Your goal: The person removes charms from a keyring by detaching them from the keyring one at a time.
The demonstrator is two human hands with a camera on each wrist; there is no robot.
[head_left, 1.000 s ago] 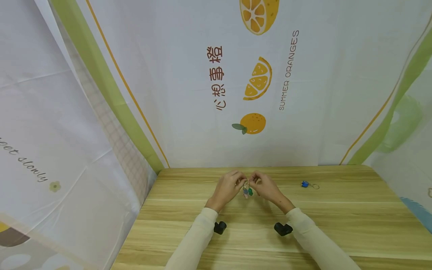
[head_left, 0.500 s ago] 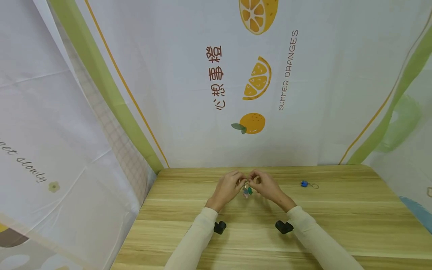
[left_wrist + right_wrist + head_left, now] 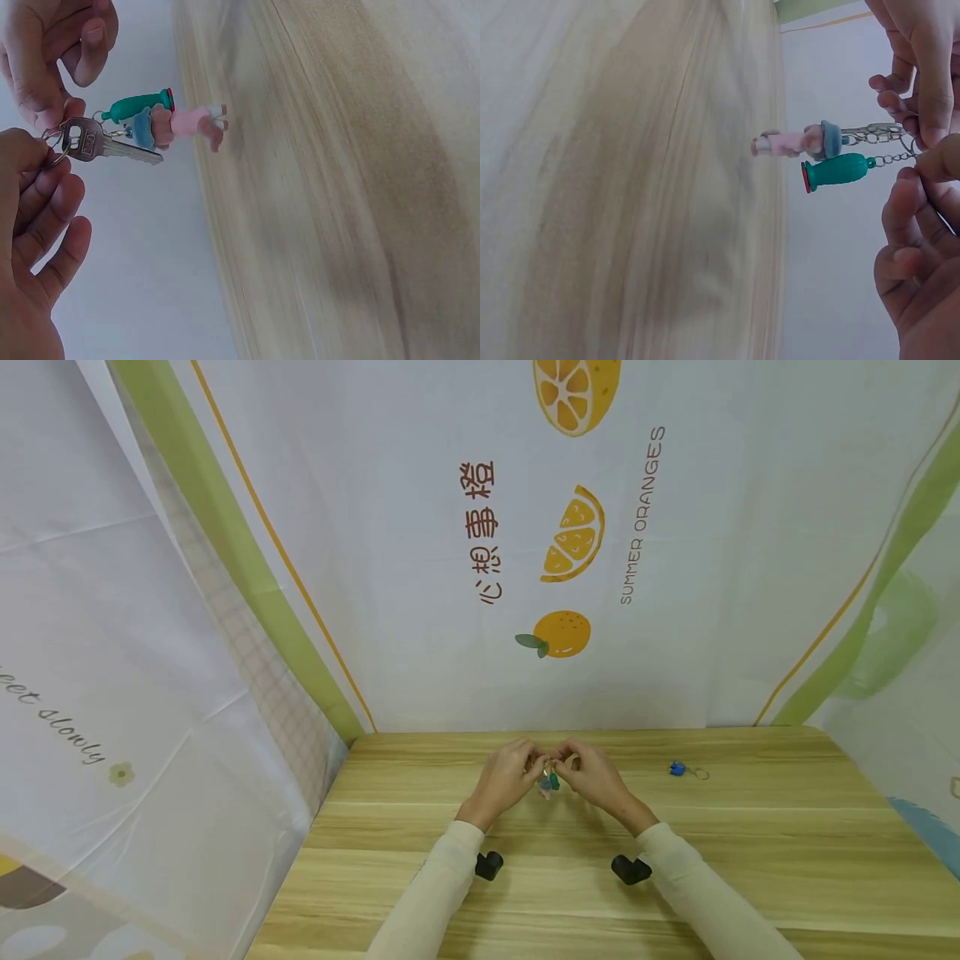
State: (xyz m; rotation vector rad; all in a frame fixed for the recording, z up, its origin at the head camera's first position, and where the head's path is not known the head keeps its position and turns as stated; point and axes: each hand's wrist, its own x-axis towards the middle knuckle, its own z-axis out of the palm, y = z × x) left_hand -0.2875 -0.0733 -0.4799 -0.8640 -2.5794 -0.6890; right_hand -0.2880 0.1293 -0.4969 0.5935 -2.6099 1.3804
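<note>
Both hands meet over the table's far half in the head view, with a bunch hanging between them. My left hand pinches a metal key ring between thumb and forefinger. From it hang a silver key and a small figurine charm in pink with a blue hat. My right hand pinches the ring from the other side, its fingertips right at the end of a short chain. On that chain hangs a green bottle-shaped charm with a red base. Fingertips hide part of the ring.
A blue charm on its own ring lies on the wooden table, right of the hands. A printed white cloth hangs behind the table's far edge. Black camera mounts show beneath the sleeves.
The right fingertips have closed in slightly on the left ones, covering more of the ring. The hanging charms have swung a little. The arms stay almost still.
</note>
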